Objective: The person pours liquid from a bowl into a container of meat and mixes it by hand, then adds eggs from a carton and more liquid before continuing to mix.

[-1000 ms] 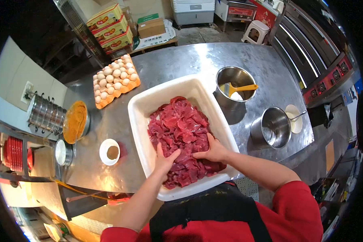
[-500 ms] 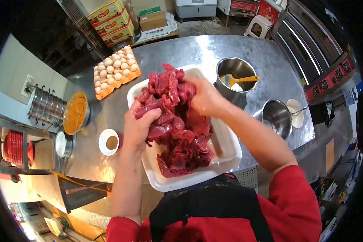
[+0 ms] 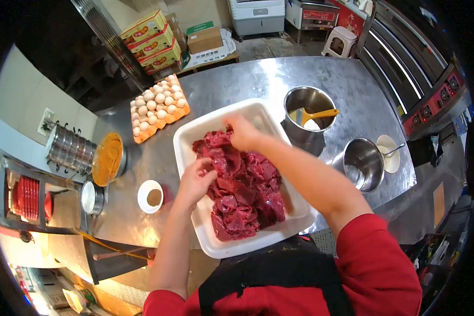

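Note:
A heap of sliced raw red meat (image 3: 242, 195) lies in a white rectangular tub (image 3: 208, 245) on the steel table. My left hand (image 3: 195, 181) is at the heap's left side, its fingers bent and thumb apart, tips against the meat's edge without a visible grip. At the far end of the heap, my right hand (image 3: 242, 134) has its fingers closed on a piece of meat; it is slightly blurred and its fingertips are partly hidden.
An egg tray (image 3: 158, 108) stands at the back left. Nearer are an orange-brown sauce bowl (image 3: 108, 158) and a small white bowl of brown powder (image 3: 150, 196). To the right are a steel pot with a yellow-handled brush (image 3: 321, 114) and a steel bowl (image 3: 363, 166).
The lifted meat has come down into the tub and lies lower and more spread. My left hand has loosened from it; my right hand has moved to the heap's far end.

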`<state>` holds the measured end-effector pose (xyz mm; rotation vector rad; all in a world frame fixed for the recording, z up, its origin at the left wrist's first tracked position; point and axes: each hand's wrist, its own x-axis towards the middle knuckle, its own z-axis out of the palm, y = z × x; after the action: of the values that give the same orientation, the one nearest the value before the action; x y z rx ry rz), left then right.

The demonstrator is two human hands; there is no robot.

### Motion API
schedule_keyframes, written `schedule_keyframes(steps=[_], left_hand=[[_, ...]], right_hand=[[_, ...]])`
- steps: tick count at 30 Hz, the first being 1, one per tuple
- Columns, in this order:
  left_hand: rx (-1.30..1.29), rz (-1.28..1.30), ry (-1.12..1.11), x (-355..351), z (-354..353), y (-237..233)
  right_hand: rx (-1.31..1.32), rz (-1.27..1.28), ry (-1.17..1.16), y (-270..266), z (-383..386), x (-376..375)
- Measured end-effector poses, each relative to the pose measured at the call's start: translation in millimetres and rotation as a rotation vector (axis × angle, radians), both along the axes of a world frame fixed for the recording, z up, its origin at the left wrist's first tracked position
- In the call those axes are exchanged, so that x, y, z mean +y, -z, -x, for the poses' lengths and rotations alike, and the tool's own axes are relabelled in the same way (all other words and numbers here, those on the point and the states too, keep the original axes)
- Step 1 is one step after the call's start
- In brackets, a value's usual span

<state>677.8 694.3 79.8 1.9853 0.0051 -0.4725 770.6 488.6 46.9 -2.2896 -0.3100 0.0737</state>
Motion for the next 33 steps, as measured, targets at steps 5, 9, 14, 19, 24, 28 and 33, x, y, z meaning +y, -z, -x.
schedule_keyframes(steps=[5, 9, 14, 19, 24, 28, 33], left_hand=[[-0.085, -0.064, -0.007, -2.9, 13.9, 35.8], [-0.244, -0.207, -0.011, -6.5, 23.5, 45.9], [-0.168, -0.090, 0.012, -25.2, 50.7, 29.9], [-0.182, 0.180, 0.178, -54.3, 74.9, 16.1], [-0.152, 0.111, 0.093, -60.0, 85.4, 24.3], [-0.221, 0.117, -0.007, -63.2, 90.1, 25.2], [-0.015, 0.427, -0.185, -56.1, 78.6, 11.8]], right_hand=[[-0.215, 0.319, -0.111, 53.6, 116.2, 21.8], [0.016, 0.099, -0.266, 29.3, 157.1, -1.6], [0.309, -0.456, -0.047, 23.9, 163.4, -33.9], [0.695, -1.041, 0.200, -9.2, 156.6, -28.4], [0.813, -1.295, 0.019, -15.3, 158.6, -28.6], [0.744, -1.217, -0.072, -22.1, 161.2, -30.2], [0.773, -1.267, -0.097, -31.5, 154.2, -31.0]])
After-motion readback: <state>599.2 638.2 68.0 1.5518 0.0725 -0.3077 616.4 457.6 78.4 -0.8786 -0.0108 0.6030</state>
